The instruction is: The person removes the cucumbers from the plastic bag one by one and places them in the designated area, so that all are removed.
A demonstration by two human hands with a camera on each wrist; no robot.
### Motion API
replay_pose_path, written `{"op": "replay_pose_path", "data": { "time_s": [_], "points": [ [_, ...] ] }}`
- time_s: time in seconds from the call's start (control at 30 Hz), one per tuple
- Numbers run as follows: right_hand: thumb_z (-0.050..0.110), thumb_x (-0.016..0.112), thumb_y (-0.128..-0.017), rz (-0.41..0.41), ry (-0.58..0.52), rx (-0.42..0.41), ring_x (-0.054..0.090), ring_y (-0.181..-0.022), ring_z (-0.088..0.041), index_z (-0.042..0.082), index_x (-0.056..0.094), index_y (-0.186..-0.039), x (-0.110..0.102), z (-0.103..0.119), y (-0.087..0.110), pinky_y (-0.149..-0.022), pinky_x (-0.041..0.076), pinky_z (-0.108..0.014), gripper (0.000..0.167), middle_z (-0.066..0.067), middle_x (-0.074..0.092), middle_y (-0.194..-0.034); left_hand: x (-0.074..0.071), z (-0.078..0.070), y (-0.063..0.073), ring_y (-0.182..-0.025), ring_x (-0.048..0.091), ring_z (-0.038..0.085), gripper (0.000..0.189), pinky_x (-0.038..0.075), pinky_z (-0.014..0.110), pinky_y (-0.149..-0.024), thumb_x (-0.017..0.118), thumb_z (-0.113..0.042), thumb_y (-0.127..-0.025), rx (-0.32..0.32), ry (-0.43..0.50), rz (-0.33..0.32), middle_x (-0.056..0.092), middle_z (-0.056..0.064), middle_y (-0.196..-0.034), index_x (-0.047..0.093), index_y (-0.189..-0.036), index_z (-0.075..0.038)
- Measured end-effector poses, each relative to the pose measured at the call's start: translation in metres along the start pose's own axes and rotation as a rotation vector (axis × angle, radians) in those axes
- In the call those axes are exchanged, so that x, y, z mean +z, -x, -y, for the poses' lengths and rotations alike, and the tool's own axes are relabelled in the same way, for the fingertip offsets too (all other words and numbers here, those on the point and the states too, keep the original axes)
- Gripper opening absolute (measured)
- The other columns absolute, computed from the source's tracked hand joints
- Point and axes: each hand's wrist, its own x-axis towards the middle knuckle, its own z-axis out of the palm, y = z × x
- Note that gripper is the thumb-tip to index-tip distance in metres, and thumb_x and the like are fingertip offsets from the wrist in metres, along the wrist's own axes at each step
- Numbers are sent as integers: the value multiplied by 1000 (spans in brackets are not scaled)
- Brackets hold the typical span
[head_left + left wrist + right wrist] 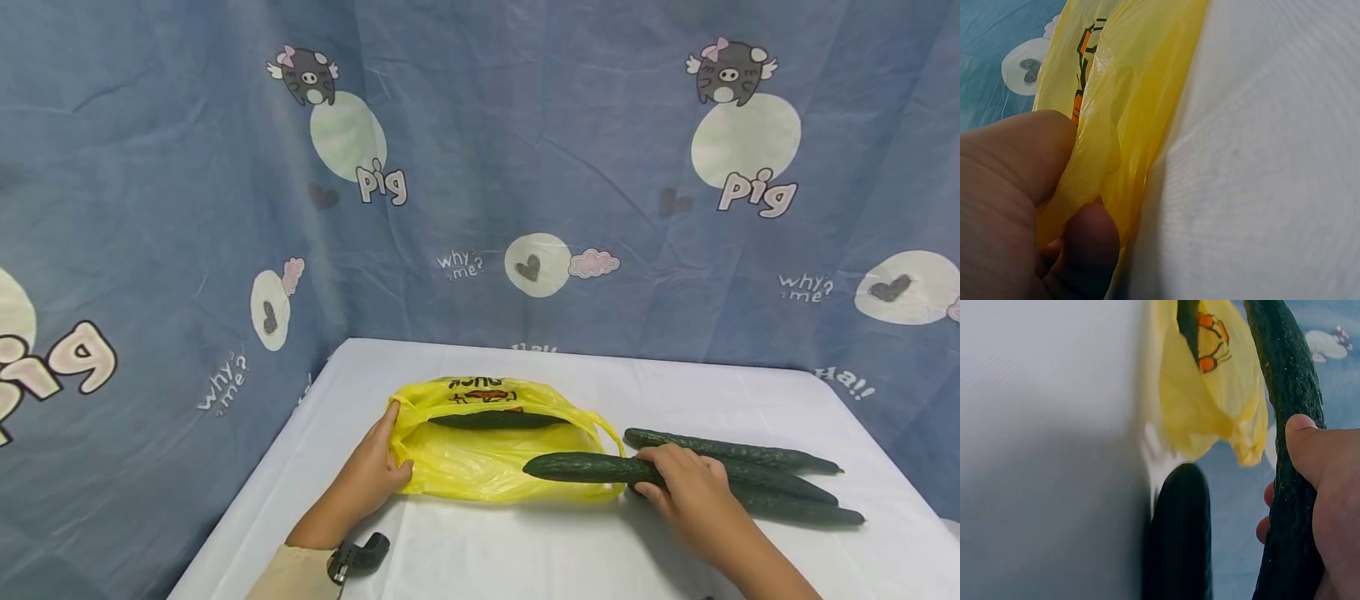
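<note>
My left hand (372,471) pinches the left rim of a yellow plastic bag (472,471), its thumb and fingers on the thin film in the left wrist view. The bag lies with its mouth facing me, and a dark green cucumber (495,420) is inside. My right hand (690,487) grips another cucumber (577,467), whose left end reaches in front of the bag's right side. In the right wrist view the thumb and fingers wrap round this held cucumber (1291,375). Which tail end on the right belongs to it, I cannot tell.
More cucumbers lie on the white-covered table (480,558) at the right, among them one at the back (750,452), partly behind my right hand. A blue curtain (480,167) with pig prints hangs behind and left of the table. A black strap device (360,557) sits at my left wrist.
</note>
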Motion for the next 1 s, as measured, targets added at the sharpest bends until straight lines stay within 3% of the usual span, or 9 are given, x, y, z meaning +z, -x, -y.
{"op": "replay_pose_path", "data": {
  "time_s": [0.33,0.57,1.0],
  "points": [
    [26,78,-94,16,29,56,64,-114,-25,17,65,-130,0,-24,16,-92,42,-58,40,1,67,-122,3,0,-1,-56,46,12,105,47,26,-54,75,-12,-90,7,8,3,27,22,-169,8,-170,-17],
    [27,78,-94,8,34,47,62,-112,-24,17,63,-132,1,-41,22,-89,41,-57,41,2,67,-122,-1,1,2,-56,45,13,106,47,26,-54,76,-10,-89,13,-23,-17,26,25,-169,8,-170,-13],
    [23,78,-94,-8,43,129,61,-118,-42,11,63,-134,-8,-71,32,-89,39,-65,44,-12,66,-130,1,0,1,-56,44,12,105,47,26,-54,76,-12,-90,8,-9,2,25,23,-170,7,-170,-15]
  ]
}}
